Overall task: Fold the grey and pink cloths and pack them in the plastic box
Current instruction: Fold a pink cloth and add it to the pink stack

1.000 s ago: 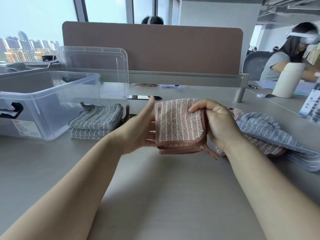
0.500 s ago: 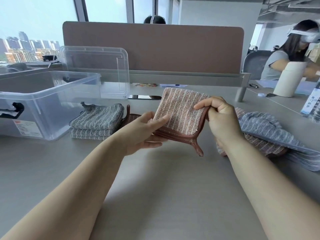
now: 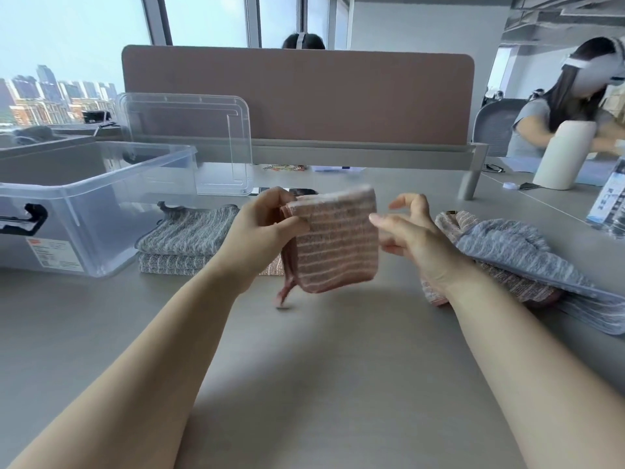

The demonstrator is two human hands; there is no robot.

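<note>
At the left edge of the desk (image 3: 321, 374) stands the clear plastic box (image 3: 111, 228), open at the top, with a black latch on its near end. Its clear lid (image 3: 189, 140) stands upright behind it against the brown divider (image 3: 304, 96) that runs along the far edge. Just right of the box, two folded grey cloths (image 3: 189, 242) lie stacked flat on the desk, and a sliver of pink fabric shows at the stack's right end, under the left wrist. The left hand (image 3: 267, 228) is raised above the middle of the desk and pinches the upper left corner of the folded pink cloth (image 3: 338, 242) between thumb and curled fingers. The cloth hangs from that grip as a striped square, clear of the desk top, with a small loop dangling blurred from its lower left corner. The right hand (image 3: 409, 235) sits just beside the cloth's right edge, fingers loosely spread and grasping nothing. Its thumb tip reaches the edge, but whether it touches cannot be told. Behind and to the right of that hand, a heap of unfolded cloths (image 3: 500, 262), grey-blue on top with pink beneath, lies toward the right edge of the desk. Past the desk's far right corner, a white cylinder (image 3: 561, 157) stands on the next desk in front of a seated person (image 3: 541, 116) wearing a headset.
</note>
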